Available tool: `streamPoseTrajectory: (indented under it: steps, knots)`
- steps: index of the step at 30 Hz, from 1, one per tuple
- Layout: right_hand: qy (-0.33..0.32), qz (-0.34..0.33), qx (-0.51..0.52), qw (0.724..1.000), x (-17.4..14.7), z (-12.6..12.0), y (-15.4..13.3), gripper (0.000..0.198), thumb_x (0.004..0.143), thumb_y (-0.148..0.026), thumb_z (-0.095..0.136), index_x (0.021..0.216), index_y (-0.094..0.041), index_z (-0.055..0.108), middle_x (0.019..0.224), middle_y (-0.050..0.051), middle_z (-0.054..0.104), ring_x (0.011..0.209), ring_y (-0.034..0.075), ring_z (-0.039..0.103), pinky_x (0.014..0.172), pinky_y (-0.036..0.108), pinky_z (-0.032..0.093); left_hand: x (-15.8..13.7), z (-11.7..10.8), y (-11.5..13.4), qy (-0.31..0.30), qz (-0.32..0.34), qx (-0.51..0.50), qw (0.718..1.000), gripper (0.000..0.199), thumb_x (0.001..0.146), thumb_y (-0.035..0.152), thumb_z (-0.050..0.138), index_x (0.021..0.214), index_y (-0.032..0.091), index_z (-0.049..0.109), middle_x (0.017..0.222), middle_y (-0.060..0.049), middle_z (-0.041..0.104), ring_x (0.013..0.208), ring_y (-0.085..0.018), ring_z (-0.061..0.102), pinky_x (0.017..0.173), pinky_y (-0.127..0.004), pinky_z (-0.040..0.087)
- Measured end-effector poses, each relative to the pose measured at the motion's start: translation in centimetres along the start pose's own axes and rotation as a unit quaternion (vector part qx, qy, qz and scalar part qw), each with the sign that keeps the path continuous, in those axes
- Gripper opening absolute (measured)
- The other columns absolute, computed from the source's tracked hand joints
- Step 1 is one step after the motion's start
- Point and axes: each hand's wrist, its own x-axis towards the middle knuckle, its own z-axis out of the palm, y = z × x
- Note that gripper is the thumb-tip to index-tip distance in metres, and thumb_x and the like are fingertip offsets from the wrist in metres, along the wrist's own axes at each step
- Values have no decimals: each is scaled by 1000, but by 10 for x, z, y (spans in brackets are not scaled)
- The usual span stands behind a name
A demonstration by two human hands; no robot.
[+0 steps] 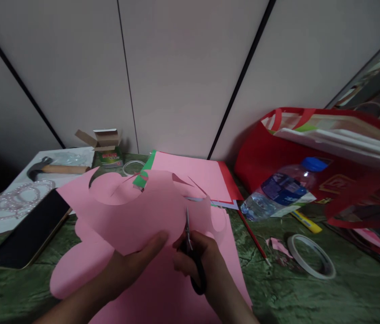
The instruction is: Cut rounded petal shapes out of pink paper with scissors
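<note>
My left hand (136, 265) grips the lower edge of a pink paper sheet (136, 216), thumb on top and the other fingers hidden beneath. Curved cut-outs run through the sheet, and it is raised above the table. In my right hand (206, 256) is a pair of scissors (190, 247) with black handles, fingers through the loops. The blades point away from me and meet the right part of the sheet. Under both hands lie more pink paper (163, 288) and a rounded pink piece (78, 265).
Left: a black phone (31, 229), a bead string (17, 198), a hammer (61, 168) and an opened small box (110, 155). Right: a tilted water bottle (277, 189), a red bag (257, 153), a tape roll (311, 256), a red pencil (253, 236) and a yellow cutter (306, 221). A wall stands behind.
</note>
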Motion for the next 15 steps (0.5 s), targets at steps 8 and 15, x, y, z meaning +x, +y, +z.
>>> streamPoseTrajectory:
  steps: [8, 15]
  knots:
    - [17, 27, -10, 999, -1, 3, -10, 21, 52, -27, 68, 63, -15, 54, 46, -6, 46, 43, 9, 40, 42, 21, 28, -2, 3, 7, 39, 9, 2, 999, 12, 65, 34, 62, 68, 23, 59, 82, -3, 75, 85, -22, 67, 73, -27, 54]
    - [7, 20, -19, 1000, -1, 3, -10, 15, 54, -23, 64, 61, -16, 53, 43, -6, 46, 39, 8, 39, 39, 20, 28, 0, 4, 6, 64, 25, 22, 997, 15, 62, 38, 63, 64, 24, 58, 83, -4, 75, 85, -24, 67, 71, -28, 54]
